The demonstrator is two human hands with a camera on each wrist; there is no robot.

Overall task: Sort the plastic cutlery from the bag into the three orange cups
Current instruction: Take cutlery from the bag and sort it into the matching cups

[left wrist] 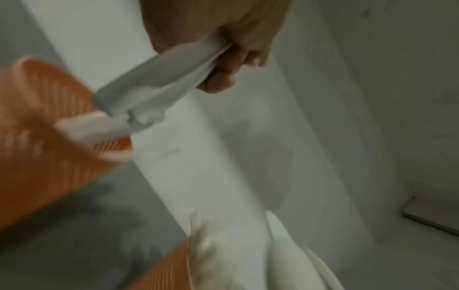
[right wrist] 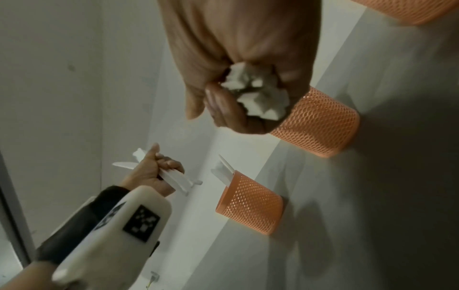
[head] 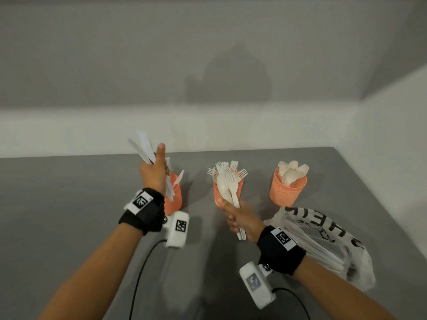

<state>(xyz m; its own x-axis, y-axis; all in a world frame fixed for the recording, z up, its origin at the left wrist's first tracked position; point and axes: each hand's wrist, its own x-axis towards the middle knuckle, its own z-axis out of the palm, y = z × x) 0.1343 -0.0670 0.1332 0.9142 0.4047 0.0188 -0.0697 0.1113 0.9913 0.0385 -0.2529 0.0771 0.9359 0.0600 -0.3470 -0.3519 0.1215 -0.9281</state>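
Note:
Three orange mesh cups stand in a row on the grey table. My left hand [head: 154, 169] grips several white knives [head: 144, 145], blades up, right above the left cup [head: 175, 195], which has knives in it. My right hand [head: 240, 219] grips a bundle of white cutlery [head: 227, 187], a spoon and forks, in front of the middle cup [head: 217, 192] full of forks. The right cup [head: 286, 189] holds spoons. In the left wrist view the knife handles [left wrist: 154, 86] hang over the cup [left wrist: 37, 137]. In the right wrist view my fist closes round handle ends [right wrist: 255, 94].
The clear plastic bag [head: 323, 241] with black lettering lies at the right, behind my right wrist, with more cutlery inside. The table's far edge meets a white wall close behind the cups. Black cables run from both wrist cameras toward me.

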